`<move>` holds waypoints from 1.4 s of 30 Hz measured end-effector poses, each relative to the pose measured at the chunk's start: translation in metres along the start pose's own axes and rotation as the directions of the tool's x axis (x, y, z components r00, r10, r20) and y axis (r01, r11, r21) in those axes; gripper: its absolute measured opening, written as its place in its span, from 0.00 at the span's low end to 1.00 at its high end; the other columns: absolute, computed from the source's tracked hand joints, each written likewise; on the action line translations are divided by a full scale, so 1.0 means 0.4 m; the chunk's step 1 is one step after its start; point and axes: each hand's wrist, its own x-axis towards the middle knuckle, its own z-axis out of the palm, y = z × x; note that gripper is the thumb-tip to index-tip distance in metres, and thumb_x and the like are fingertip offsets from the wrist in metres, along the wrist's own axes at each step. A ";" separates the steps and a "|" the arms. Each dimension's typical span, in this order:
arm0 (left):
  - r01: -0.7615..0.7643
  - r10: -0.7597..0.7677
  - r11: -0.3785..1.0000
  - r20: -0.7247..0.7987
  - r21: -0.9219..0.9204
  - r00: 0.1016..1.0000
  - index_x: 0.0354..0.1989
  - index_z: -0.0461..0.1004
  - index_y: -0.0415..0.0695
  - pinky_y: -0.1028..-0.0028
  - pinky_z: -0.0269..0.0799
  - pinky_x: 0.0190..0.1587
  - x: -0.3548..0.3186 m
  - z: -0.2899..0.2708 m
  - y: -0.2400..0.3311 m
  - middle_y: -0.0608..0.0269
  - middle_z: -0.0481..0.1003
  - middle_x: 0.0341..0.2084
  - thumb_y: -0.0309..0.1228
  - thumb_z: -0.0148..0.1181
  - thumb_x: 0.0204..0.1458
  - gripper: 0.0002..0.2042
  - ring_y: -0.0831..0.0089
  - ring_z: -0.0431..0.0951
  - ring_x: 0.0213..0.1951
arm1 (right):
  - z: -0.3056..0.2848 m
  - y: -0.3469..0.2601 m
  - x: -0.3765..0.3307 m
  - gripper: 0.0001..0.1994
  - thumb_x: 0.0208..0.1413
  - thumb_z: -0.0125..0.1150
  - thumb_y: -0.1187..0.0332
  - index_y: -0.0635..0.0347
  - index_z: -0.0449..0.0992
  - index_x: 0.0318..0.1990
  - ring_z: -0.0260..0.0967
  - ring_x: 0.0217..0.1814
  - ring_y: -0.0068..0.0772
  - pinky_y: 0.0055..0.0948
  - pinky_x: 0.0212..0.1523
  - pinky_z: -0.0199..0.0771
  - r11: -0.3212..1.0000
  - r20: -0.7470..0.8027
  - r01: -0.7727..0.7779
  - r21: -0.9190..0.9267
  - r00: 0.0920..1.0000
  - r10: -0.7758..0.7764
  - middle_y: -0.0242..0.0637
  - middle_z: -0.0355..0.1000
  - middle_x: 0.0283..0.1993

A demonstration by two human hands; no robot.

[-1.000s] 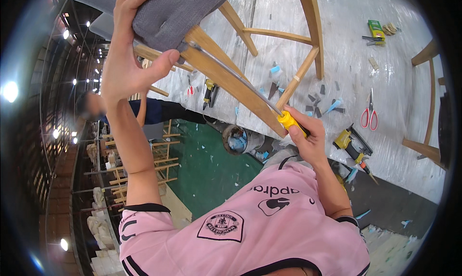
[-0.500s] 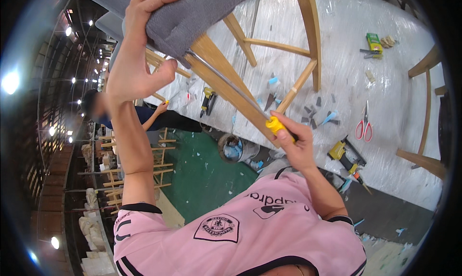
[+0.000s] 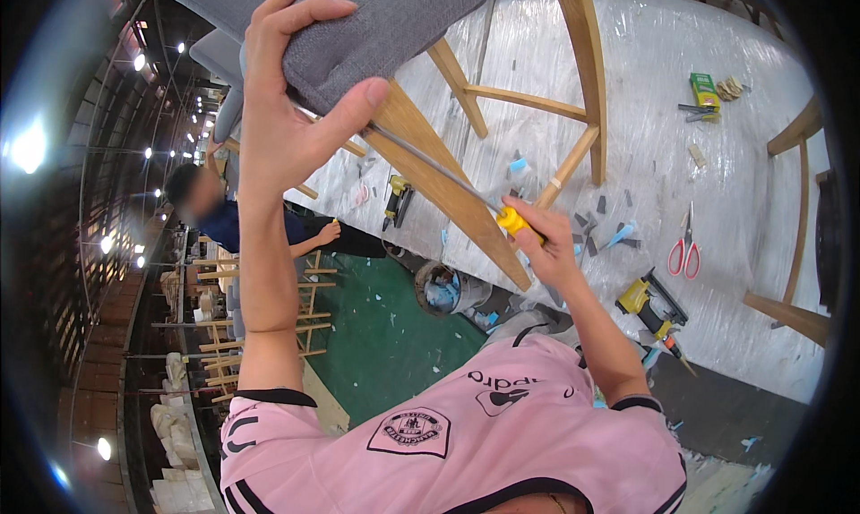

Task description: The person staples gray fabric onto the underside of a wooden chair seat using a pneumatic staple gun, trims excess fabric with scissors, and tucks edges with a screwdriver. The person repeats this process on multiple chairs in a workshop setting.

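Note:
A chair with a grey fabric seat [image 3: 385, 39] and wooden legs lies tipped on the table. My left hand [image 3: 291, 102] grips the seat's corner, fingers over the fabric and thumb pressed along its edge. In my right hand [image 3: 546, 245] is a long screwdriver [image 3: 511, 218], held by its yellow handle. Its metal shaft runs beside a wooden leg [image 3: 448, 187] up toward the seat corner. The far tip of the shaft is hard to make out near my left thumb.
Plastic film covers the table [image 3: 645, 57]. On it lie red-handled scissors [image 3: 686, 250], two staple guns [image 3: 649, 304] [image 3: 397, 201], a green box [image 3: 704, 91] and scraps. A bucket [image 3: 441, 290] stands below. Another person [image 3: 219, 209] works at the left.
My left thumb has moved from beside the seat onto its edge. The screwdriver stays along the leg in my right hand. The whole view has shifted slightly, and the other person has raised an arm.

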 end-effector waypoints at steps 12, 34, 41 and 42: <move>-0.018 0.032 0.992 0.112 -0.124 0.993 0.65 0.67 0.50 0.56 0.67 0.68 0.010 -0.033 0.027 0.48 0.58 0.73 0.41 0.74 0.45 0.37 0.54 0.66 0.69 | 0.014 -0.024 0.080 0.23 0.70 0.58 0.58 0.63 0.74 0.65 0.68 0.26 0.19 0.22 0.29 0.68 0.919 0.107 -0.198 0.341 0.979 0.171 0.31 0.76 0.34; -0.324 0.314 0.946 0.219 0.010 0.924 0.67 0.66 0.40 0.60 0.65 0.67 0.151 -0.118 -0.176 0.44 0.72 0.62 0.55 0.72 0.45 0.44 0.55 0.72 0.64 | 0.244 -0.379 -0.130 0.26 0.61 0.67 0.71 0.68 0.70 0.66 0.74 0.48 0.31 0.28 0.50 0.71 0.709 -0.585 -0.304 -0.636 0.790 -0.186 0.44 0.77 0.52; -0.219 0.267 0.960 0.335 -0.176 0.904 0.57 0.78 0.37 0.61 0.72 0.61 0.277 -0.189 -0.244 0.44 0.79 0.54 0.59 0.62 0.55 0.35 0.55 0.78 0.58 | 0.428 -0.340 -0.055 0.20 0.63 0.65 0.70 0.65 0.76 0.61 0.74 0.42 0.29 0.25 0.45 0.71 0.593 -0.555 -0.309 -0.744 0.780 -0.289 0.43 0.78 0.46; -0.176 0.232 0.965 0.322 -0.195 0.918 0.56 0.79 0.37 0.61 0.72 0.61 0.279 -0.190 -0.235 0.44 0.79 0.54 0.59 0.60 0.57 0.34 0.55 0.78 0.58 | 0.449 -0.332 -0.046 0.20 0.63 0.65 0.70 0.65 0.76 0.61 0.73 0.42 0.29 0.25 0.45 0.71 0.590 -0.575 -0.330 -0.737 0.766 -0.289 0.43 0.77 0.45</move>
